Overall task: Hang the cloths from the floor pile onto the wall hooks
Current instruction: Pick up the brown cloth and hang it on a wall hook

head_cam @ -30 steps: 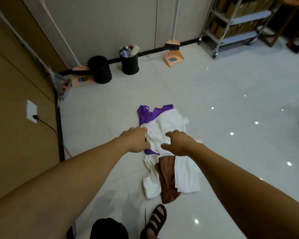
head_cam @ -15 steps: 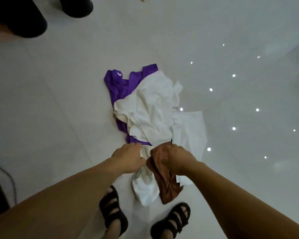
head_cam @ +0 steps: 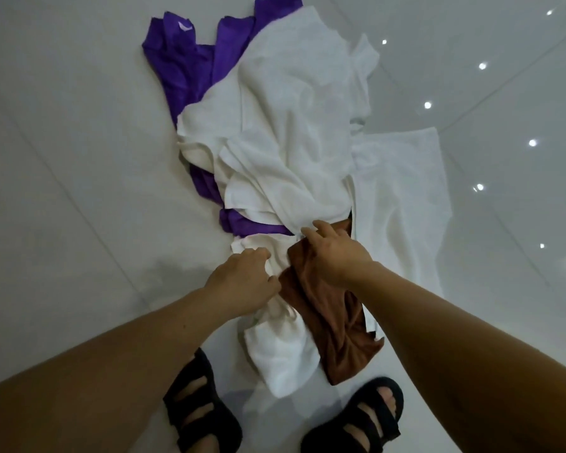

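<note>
pile of cloths [head_cam: 285, 152] sits on the white floor [head_cam: 62, 158], right by the sandals [head_cam: 203, 407] | left hand [head_cam: 242, 282] grip clenched on a white cloth [head_cam: 280, 348] | right hand [head_cam: 334, 253] fingers spread, pressing the brown cloth [head_cam: 334, 331], not closed

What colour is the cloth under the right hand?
Brown cloth, under the right hand; head view, the only one.

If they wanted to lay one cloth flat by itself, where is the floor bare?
The floor left of the purple cloth is bare, and so is the stretch right of the outer white cloth. It is crowded in the middle, where both hands work the brown cloth, and by the sandals.
</note>
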Demonstrator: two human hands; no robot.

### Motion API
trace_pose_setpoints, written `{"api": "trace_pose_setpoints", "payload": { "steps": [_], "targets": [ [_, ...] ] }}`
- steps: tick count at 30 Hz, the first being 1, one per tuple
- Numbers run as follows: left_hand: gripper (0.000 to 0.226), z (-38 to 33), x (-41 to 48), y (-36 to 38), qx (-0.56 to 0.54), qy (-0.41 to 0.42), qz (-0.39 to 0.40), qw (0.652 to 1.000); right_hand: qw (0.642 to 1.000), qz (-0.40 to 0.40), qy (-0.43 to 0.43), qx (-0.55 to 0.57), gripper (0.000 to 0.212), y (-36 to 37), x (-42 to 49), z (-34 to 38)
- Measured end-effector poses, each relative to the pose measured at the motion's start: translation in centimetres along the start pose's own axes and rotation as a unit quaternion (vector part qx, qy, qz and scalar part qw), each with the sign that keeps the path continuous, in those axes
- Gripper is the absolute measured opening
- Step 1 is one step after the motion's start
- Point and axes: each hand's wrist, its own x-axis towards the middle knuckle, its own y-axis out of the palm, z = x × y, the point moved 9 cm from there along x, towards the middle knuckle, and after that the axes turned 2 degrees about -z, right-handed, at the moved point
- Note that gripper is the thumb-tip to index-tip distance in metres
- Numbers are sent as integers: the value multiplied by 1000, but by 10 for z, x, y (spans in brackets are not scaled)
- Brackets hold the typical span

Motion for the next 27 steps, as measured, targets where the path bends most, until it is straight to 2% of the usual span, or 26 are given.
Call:
{"api": "trace_pose_setpoints", "payload": {
  "steps": [3, 6, 10, 12, 14, 16, 20, 22, 24, 25, 27],
  "targets": [
    [57, -12, -3, 0, 4, 15, 3, 1000, 997, -13, -20, -70, 48, 3, -1, -2],
    [60, -23, -7, -13, 1, 17, -7, 1000, 990, -64, -55, -110, 39, -13, -11, 1],
    [63, -47, -33, -45, -48, 27, -18, 998, 989, -139, -42, 39, 24, -71, -46, 9],
    [58, -69, -56, -68, -118, 49, -10, 992, 982, -116, -60, 138, 14, -103, -72, 25],
    [36, -92, -82, -97, -183, 66, -7, 981, 961, -110, -102, 234, 12, -146, -102, 49],
    [6, -112, -111, -138, -217, 77, -17, 973, 936, -142, -121, 299, 19, -200, -136, 68],
    [13, -148, -173, -228, -280, 96, -22, 955, 914, -214, -126, 322, 5, -303, -197, 96],
    [21, -168, -208, -281, -318, 112, -29, 941, 916, -193, -115, 333, 21, -350, -223, 106],
    [22, -187, -245, -345, -368, 139, -66, 917, 936, -120, -94, 317, 40, -382, -245, 118],
    [22, -193, -264, -380, -403, 147, -95, 898, 954, -90, -89, 271, 41, -396, -255, 126],
    [23, -203, -304, -453, -466, 163, -160, 855, 976, -73, -74, 191, 27, -428, -276, 136]
  ]
}}
